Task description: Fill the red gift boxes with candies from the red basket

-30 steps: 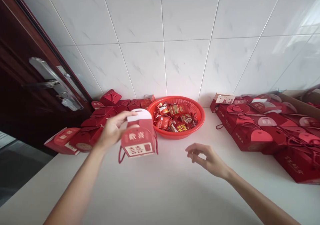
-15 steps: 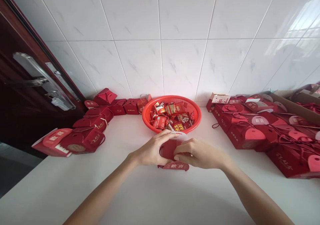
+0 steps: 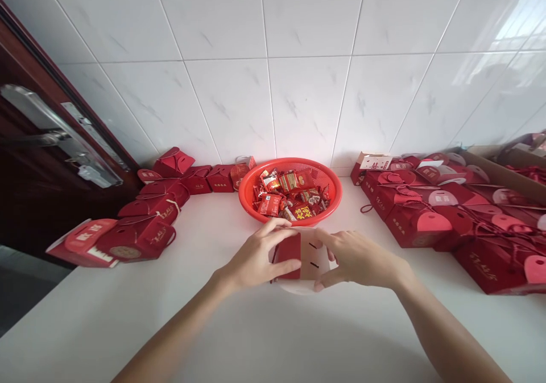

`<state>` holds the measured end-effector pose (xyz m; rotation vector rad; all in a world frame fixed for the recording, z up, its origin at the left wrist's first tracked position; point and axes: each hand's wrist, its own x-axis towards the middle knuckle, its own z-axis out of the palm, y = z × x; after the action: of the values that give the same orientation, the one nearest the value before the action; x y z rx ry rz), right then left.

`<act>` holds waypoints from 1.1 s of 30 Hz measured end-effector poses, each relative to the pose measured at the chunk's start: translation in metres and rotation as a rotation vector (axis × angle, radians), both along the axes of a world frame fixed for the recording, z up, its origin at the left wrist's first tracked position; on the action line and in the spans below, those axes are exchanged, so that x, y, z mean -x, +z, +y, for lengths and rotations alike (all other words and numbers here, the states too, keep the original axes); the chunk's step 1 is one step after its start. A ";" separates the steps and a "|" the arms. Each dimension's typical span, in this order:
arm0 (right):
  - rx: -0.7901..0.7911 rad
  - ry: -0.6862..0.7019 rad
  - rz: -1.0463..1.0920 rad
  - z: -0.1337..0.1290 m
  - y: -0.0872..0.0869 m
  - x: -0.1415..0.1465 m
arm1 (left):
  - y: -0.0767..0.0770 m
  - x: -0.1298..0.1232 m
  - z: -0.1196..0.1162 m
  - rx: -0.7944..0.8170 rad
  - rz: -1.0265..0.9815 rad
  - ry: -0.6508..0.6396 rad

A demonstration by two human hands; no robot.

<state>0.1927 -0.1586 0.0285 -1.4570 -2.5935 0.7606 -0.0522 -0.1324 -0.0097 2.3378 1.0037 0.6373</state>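
A small red box stands on the white table in front of me, its flaps apart and a pale inner face with two dark slots showing. My left hand is around its left side, thumb stretched across the red panel and fingers at the far edge. On the right side, my right hand grips the pale flap between thumb and fingers; some fingertips are hidden behind it. Just beyond the box is a red plastic basket holding several wrapped sweets.
Several closed red boxes line the left side of the white table. Rows of red boxes fill the right side, with a cardboard carton behind them. A tiled wall rises at the back; a dark door is at left.
The box's pale inner face with slots has come into view. My right hand has spread from a pinch inside the box to its right side. The view has shifted slightly.
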 end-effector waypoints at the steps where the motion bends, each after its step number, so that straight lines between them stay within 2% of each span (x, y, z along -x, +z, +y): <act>1: 0.004 0.021 0.019 -0.001 -0.001 0.002 | 0.001 -0.006 -0.003 -0.043 0.021 0.037; 4: -0.018 0.040 0.026 -0.002 -0.003 0.007 | 0.004 -0.020 -0.010 -0.113 0.106 0.116; 6: -0.037 0.021 0.014 -0.003 -0.005 0.007 | 0.009 -0.023 -0.014 -0.088 0.134 0.132; 11: 0.010 0.013 -0.033 -0.003 -0.007 0.000 | 0.020 -0.005 -0.016 0.081 0.087 0.082; 13: 0.016 0.032 0.012 -0.001 -0.008 -0.002 | 0.022 0.006 -0.016 0.124 0.051 0.093; 18: 0.022 0.020 0.209 0.010 -0.011 -0.003 | 0.017 0.024 -0.014 0.221 0.029 0.103; 22: 0.090 -0.062 0.188 0.014 -0.012 -0.002 | 0.009 0.030 -0.011 0.299 -0.009 0.105; 27: 0.238 -0.076 0.171 0.017 -0.010 -0.007 | 0.006 0.033 -0.006 0.620 -0.095 0.184; 29: 0.243 -0.066 0.182 0.018 -0.010 -0.009 | 0.006 0.035 -0.003 0.698 -0.118 0.192; 33: 0.163 -0.045 0.244 0.020 -0.012 -0.007 | 0.009 0.035 -0.003 0.647 -0.108 0.165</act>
<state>0.1993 -0.1382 0.0161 -1.3585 -2.3568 1.0919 -0.0872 -0.1352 -0.0008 1.6547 1.1512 0.4100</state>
